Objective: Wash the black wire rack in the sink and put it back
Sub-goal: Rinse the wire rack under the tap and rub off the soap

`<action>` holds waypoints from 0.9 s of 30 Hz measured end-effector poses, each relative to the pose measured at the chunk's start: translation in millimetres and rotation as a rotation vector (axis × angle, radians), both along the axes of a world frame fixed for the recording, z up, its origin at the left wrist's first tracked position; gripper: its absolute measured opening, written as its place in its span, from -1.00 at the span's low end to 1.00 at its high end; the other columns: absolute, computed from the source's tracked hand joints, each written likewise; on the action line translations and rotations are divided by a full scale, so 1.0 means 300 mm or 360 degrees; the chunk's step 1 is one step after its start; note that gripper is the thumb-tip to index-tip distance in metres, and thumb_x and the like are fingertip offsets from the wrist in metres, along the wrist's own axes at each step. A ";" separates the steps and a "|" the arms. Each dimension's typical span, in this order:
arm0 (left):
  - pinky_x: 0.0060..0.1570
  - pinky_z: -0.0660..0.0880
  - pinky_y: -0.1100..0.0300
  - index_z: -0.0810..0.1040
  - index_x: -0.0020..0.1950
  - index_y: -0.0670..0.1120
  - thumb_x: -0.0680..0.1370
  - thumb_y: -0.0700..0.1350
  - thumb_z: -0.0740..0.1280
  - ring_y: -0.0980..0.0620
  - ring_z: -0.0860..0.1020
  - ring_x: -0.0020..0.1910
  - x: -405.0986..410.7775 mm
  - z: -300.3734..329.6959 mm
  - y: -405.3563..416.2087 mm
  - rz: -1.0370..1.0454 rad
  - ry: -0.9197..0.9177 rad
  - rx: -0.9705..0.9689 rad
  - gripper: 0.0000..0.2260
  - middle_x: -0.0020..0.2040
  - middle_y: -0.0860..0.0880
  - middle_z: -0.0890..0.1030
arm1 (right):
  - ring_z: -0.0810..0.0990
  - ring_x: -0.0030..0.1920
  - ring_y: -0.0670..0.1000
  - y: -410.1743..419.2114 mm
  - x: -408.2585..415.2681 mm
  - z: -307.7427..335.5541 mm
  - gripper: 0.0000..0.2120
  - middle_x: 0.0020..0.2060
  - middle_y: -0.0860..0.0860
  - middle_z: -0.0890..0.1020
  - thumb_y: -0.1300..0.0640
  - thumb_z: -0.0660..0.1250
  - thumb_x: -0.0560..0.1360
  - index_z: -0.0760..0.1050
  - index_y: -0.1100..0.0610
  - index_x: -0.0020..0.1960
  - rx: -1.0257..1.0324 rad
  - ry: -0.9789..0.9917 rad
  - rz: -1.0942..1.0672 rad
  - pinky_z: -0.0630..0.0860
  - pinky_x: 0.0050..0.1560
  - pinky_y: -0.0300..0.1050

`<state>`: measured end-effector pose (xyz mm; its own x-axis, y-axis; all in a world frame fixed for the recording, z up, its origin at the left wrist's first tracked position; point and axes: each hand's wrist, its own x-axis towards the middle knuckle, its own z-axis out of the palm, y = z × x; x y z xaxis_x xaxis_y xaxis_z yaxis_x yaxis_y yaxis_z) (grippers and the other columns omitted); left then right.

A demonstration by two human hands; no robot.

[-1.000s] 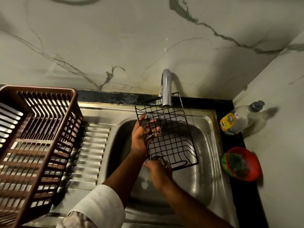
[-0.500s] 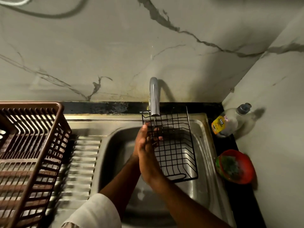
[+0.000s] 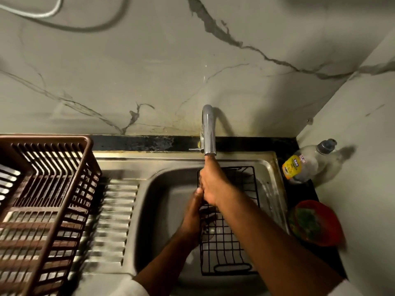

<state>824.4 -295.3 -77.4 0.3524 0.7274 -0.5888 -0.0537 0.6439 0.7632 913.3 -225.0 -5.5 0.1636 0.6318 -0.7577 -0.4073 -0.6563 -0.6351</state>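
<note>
Rack [image 3: 224, 242] hugs sink's [image 3: 162, 189] right wall; left open.

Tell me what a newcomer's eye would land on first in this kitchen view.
First, the two bare arms over the steel sink: the right hand reaches up to the spout of the grey tap, while the left hand grips the black wire rack in the basin. Next, the big brown dish basket at left, then the red bowl and clear soap bottle at right.
</note>
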 end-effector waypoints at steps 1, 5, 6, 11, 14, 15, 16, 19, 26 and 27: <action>0.23 0.59 -0.13 0.54 0.37 0.20 0.63 0.34 0.09 -0.07 0.66 0.21 0.003 -0.013 -0.002 0.0022 0.0020 0.0013 -0.55 0.21 -0.02 0.70 | 0.24 -0.37 -0.06 0.005 0.001 -0.007 -0.47 -0.31 -0.03 0.35 -0.48 0.02 0.52 0.36 -0.03 -0.21 -0.0021 0.0031 -0.0029 0.18 -0.43 -0.20; -0.03 0.62 0.11 0.55 0.35 0.16 0.57 0.27 0.17 0.01 0.69 0.12 -0.028 -0.009 0.023 0.0006 0.0026 0.0148 -0.58 0.16 0.03 0.72 | 0.36 -0.35 -0.07 -0.037 -0.011 -0.058 -0.67 -0.14 0.06 0.46 -0.12 0.39 0.39 0.54 0.12 -0.02 -0.0020 0.0090 0.0015 0.27 -0.47 -0.22; -0.03 0.64 0.07 0.54 0.38 0.11 0.59 0.23 0.20 -0.03 0.69 0.14 -0.035 0.002 0.029 0.0019 0.0056 0.0179 -0.58 0.19 -0.02 0.71 | 0.43 -0.30 -0.04 -0.049 0.001 -0.067 -0.76 -0.13 0.08 0.50 0.01 0.38 0.40 0.56 0.15 -0.04 0.0032 0.0024 0.0083 0.35 -0.40 -0.20; -0.08 0.67 0.06 0.52 0.42 0.01 0.53 0.16 0.34 -0.22 0.69 0.12 -0.096 -0.014 0.077 0.0219 0.0093 0.0172 -0.51 0.18 -0.14 0.69 | 0.64 0.11 0.16 -0.088 0.135 -0.132 -0.77 0.07 0.16 0.70 0.36 0.26 0.54 0.65 0.19 0.08 0.0250 -0.0968 0.0330 0.55 0.14 0.03; -0.14 0.66 0.07 0.54 0.39 0.02 0.52 0.19 0.36 -0.17 0.72 0.04 -0.099 -0.006 0.080 0.0155 0.0131 0.0194 -0.52 0.16 -0.13 0.70 | 0.59 0.21 0.10 -0.112 0.131 -0.140 -0.71 0.17 0.11 0.65 0.31 0.28 0.53 0.58 0.17 0.22 0.0098 -0.1698 0.0769 0.48 0.22 -0.09; -0.12 0.68 0.00 0.56 0.36 0.02 0.52 0.20 0.36 -0.17 0.72 0.02 -0.095 -0.007 0.077 0.0117 0.0123 0.0198 -0.53 0.14 -0.14 0.71 | 0.57 0.21 0.10 -0.117 0.109 -0.133 -0.72 0.18 0.11 0.63 0.26 0.30 0.54 0.55 0.16 0.24 0.0102 -0.1957 0.1040 0.48 0.22 -0.09; -0.08 0.69 -0.08 0.58 0.35 0.03 0.52 0.23 0.36 -0.18 0.73 0.02 -0.087 -0.004 0.073 0.0069 0.0104 0.0209 -0.54 0.12 -0.14 0.72 | 0.56 0.21 0.10 -0.120 0.077 -0.110 -0.75 0.17 0.11 0.61 0.21 0.29 0.57 0.52 0.15 0.24 0.0176 -0.2164 0.1319 0.49 0.22 -0.07; 0.08 0.65 -0.18 0.56 0.37 0.13 0.51 0.21 0.35 -0.15 0.73 0.02 -0.082 0.005 0.068 -0.0020 0.0060 0.0190 -0.56 0.06 -0.11 0.74 | 0.57 0.18 0.13 -0.091 0.029 -0.052 -0.79 0.13 0.13 0.61 0.13 0.25 0.61 0.51 0.15 0.22 0.0510 -0.2426 0.1865 0.53 0.17 0.03; -0.01 0.68 -0.05 0.40 0.54 -0.02 0.41 0.07 0.53 -0.22 0.72 0.00 -0.136 -0.003 0.116 0.0189 0.0072 0.0098 -0.27 0.12 -0.16 0.71 | 0.61 0.08 -0.06 -0.078 0.170 -0.080 -0.61 0.18 -0.05 0.65 0.28 0.28 0.55 0.57 -0.06 0.29 0.0364 -0.2018 0.1223 0.54 0.02 -0.20; -0.03 0.68 0.00 0.39 0.55 -0.03 0.42 0.03 0.53 -0.22 0.72 0.00 -0.134 0.001 0.119 0.0195 0.0084 0.0102 -0.28 0.07 -0.11 0.73 | 0.62 0.04 -0.05 -0.084 0.179 -0.086 -0.65 0.14 -0.04 0.67 0.26 0.29 0.55 0.60 -0.03 0.26 0.0278 -0.2066 0.1158 0.52 -0.03 -0.22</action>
